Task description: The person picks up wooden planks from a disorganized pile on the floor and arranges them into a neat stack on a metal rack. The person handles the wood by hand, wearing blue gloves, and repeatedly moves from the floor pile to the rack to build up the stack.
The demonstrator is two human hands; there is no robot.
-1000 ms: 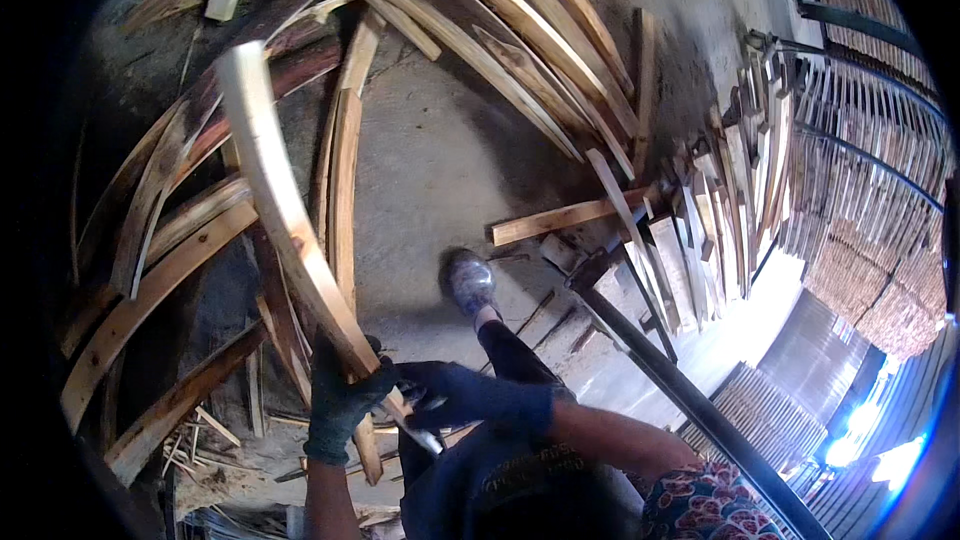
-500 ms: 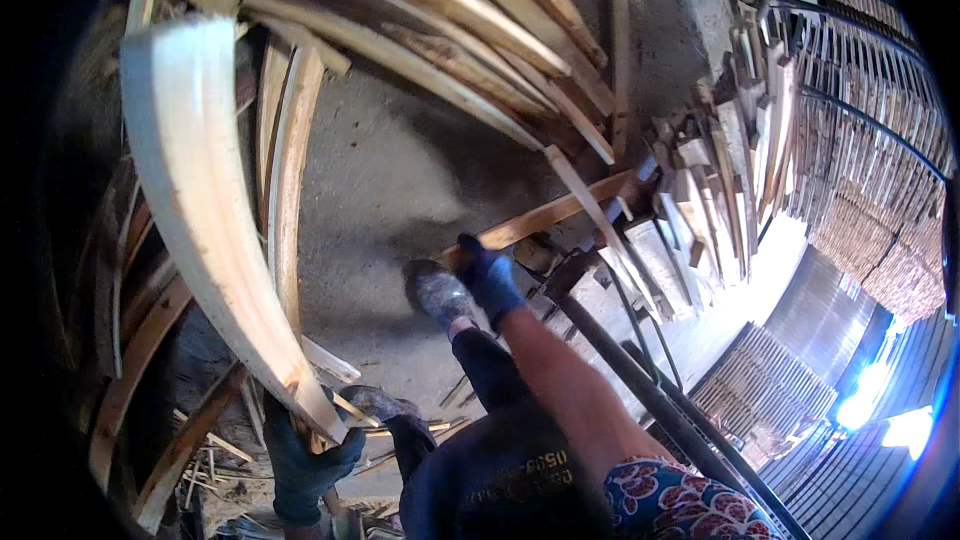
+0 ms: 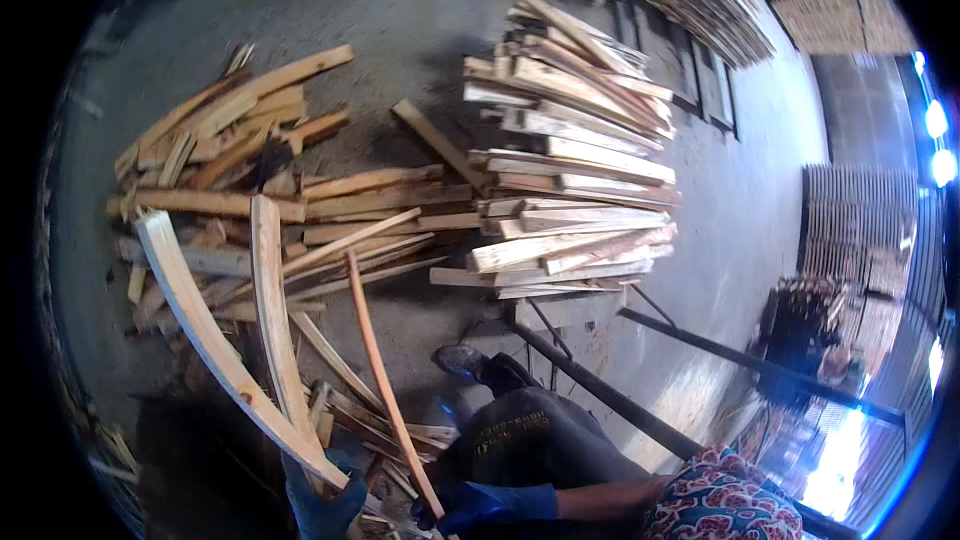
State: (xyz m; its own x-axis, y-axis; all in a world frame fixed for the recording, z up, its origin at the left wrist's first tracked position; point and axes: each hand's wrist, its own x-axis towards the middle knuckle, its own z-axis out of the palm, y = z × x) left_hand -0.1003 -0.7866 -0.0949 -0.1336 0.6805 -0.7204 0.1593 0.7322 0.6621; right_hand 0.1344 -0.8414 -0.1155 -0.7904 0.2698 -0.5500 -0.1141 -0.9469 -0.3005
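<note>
Mostly timber: stacked plank pile at 1 o'clock, loose offcut heap at 10 o'clock. Wide curved board runs from 9 to 6 o'clock, gloved left hand gripping its near end. Thin curved strip at 6 o'clock, gloved right hand clenched round its lower end.

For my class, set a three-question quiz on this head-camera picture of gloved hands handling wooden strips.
1. True or false: the left hand, in a dark blue glove, grips the lower end of a broad pale wooden plank.
2. What does the right hand, in a blue glove, hold? A. a thin reddish wooden strip B. a hammer C. nothing
3. Fill in: the tall stack of pale wooden boards rests on a grey ______ floor.

Key: 1 true; 2 A; 3 concrete.
</note>
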